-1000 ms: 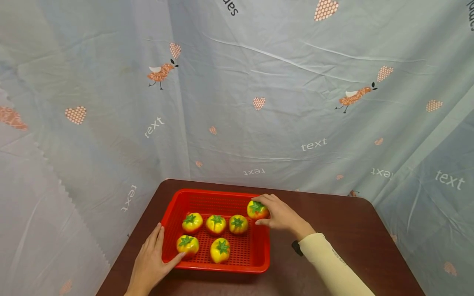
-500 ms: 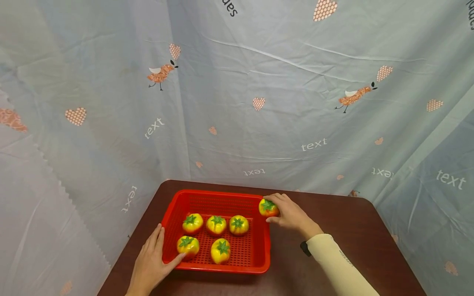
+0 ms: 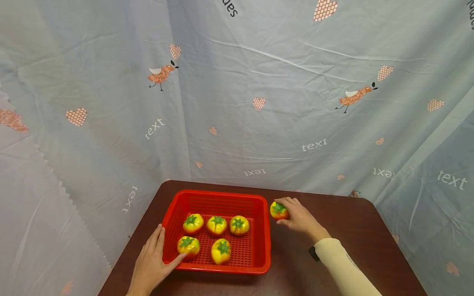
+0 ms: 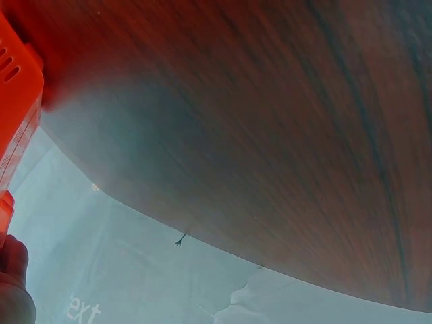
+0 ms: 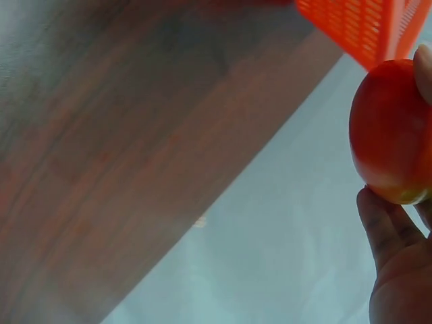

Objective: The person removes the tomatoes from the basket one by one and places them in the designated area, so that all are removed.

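Note:
My right hand (image 3: 301, 220) holds a yellow-red tomato (image 3: 278, 209) with a green star-shaped top, just outside the right rim of a red plastic basket (image 3: 237, 270). In the right wrist view, thumb and fingers grip the tomato (image 5: 388, 131), its red side showing, beside the basket's corner (image 5: 364, 27). At the basket's front left corner lies my left hand (image 3: 149, 261), its straight fingers along the left rim and its thumb over the front rim. Several similar tomatoes (image 3: 216, 226) sit inside the basket, spaced apart. The left wrist view catches only a bit of hand (image 4: 13, 297) near the basket (image 4: 20, 81).
The basket stands on a dark red-brown table (image 3: 333, 222) with rounded far corners. A grey-blue printed curtain (image 3: 229, 135) hangs close behind the table and along both sides. A dark band (image 3: 314, 253) circles the right wrist at the pale sleeve (image 3: 344, 267).
My right hand has carried the tomato rightward from over the basket's right end, across the rim, to beside the basket. The left hand and the other tomatoes have stayed in place.

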`<state>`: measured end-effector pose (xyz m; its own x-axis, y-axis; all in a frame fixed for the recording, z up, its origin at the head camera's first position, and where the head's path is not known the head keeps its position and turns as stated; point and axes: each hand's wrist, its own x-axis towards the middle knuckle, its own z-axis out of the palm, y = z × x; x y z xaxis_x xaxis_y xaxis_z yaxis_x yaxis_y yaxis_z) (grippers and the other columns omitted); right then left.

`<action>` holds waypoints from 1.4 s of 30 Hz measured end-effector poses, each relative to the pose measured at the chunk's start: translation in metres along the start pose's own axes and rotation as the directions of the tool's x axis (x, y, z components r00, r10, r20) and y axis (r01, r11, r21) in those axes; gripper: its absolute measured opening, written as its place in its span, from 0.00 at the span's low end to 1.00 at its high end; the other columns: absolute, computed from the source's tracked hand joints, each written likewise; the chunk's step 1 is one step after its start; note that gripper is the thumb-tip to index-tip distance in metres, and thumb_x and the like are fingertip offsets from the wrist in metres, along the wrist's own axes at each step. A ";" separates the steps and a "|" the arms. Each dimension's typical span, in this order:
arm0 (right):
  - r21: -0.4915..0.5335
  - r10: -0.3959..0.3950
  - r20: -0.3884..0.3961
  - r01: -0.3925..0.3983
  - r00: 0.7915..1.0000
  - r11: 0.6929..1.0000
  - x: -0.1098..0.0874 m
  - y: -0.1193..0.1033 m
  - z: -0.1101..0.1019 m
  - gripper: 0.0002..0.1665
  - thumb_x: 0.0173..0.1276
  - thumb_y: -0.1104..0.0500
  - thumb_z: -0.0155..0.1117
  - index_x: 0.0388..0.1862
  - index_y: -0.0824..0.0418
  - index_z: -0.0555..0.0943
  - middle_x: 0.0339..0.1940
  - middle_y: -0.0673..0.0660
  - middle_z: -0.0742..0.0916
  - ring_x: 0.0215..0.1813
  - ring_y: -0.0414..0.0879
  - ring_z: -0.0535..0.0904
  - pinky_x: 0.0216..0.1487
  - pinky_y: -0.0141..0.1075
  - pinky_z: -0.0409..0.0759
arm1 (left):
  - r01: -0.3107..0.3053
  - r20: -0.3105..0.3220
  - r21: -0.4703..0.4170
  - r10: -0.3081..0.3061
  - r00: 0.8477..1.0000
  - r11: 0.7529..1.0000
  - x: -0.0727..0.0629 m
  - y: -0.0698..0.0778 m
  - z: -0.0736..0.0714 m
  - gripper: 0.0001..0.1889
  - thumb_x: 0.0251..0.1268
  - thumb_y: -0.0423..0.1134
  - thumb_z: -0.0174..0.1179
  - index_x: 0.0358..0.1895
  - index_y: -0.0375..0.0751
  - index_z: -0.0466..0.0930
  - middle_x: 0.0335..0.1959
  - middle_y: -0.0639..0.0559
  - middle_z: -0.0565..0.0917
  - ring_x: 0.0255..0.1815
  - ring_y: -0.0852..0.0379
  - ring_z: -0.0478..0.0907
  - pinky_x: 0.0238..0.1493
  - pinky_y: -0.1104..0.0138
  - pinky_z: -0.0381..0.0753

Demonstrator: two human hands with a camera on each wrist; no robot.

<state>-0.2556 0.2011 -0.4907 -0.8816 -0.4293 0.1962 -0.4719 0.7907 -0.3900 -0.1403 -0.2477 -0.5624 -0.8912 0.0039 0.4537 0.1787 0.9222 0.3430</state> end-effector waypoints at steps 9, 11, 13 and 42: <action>0.003 0.059 0.014 -0.059 0.998 0.998 -0.010 0.015 0.016 0.41 0.54 0.53 0.78 0.66 0.56 0.74 0.59 0.54 0.80 0.55 0.50 0.73 0.57 0.49 0.81 | -0.007 -0.009 0.007 0.008 1.000 1.000 0.000 -0.001 0.000 0.55 0.44 0.63 0.72 0.68 0.23 0.64 0.70 0.30 0.65 0.64 0.32 0.68 0.58 0.36 0.71; 0.011 0.070 0.020 -0.071 0.997 0.997 -0.012 0.017 0.019 0.40 0.54 0.54 0.78 0.66 0.56 0.74 0.59 0.54 0.80 0.56 0.51 0.73 0.57 0.50 0.80 | -0.006 -0.007 0.009 0.007 1.000 1.000 0.000 0.000 0.000 0.55 0.45 0.63 0.72 0.68 0.23 0.64 0.70 0.30 0.65 0.64 0.32 0.68 0.58 0.36 0.71; 0.010 0.081 0.023 -0.081 0.996 0.997 -0.014 0.020 0.022 0.40 0.54 0.55 0.78 0.66 0.56 0.74 0.59 0.54 0.80 0.56 0.51 0.73 0.56 0.50 0.80 | -0.007 -0.006 0.009 0.007 1.000 1.000 0.000 0.000 0.000 0.55 0.45 0.63 0.72 0.68 0.23 0.64 0.70 0.30 0.65 0.64 0.32 0.68 0.58 0.36 0.71; 0.053 0.103 0.074 -0.107 0.992 0.993 -0.032 0.031 0.063 0.39 0.52 0.56 0.79 0.63 0.58 0.75 0.55 0.55 0.81 0.55 0.53 0.73 0.56 0.55 0.79 | -0.001 -0.008 0.001 0.001 1.000 1.000 0.000 0.000 0.000 0.55 0.44 0.62 0.72 0.68 0.23 0.64 0.70 0.30 0.65 0.64 0.32 0.68 0.59 0.36 0.71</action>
<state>-0.2416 0.2119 -0.5657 -0.9224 -0.3762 0.0881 -0.3731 0.8079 -0.4561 -0.1401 -0.2479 -0.5621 -0.8877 0.0021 0.4603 0.1793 0.9227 0.3414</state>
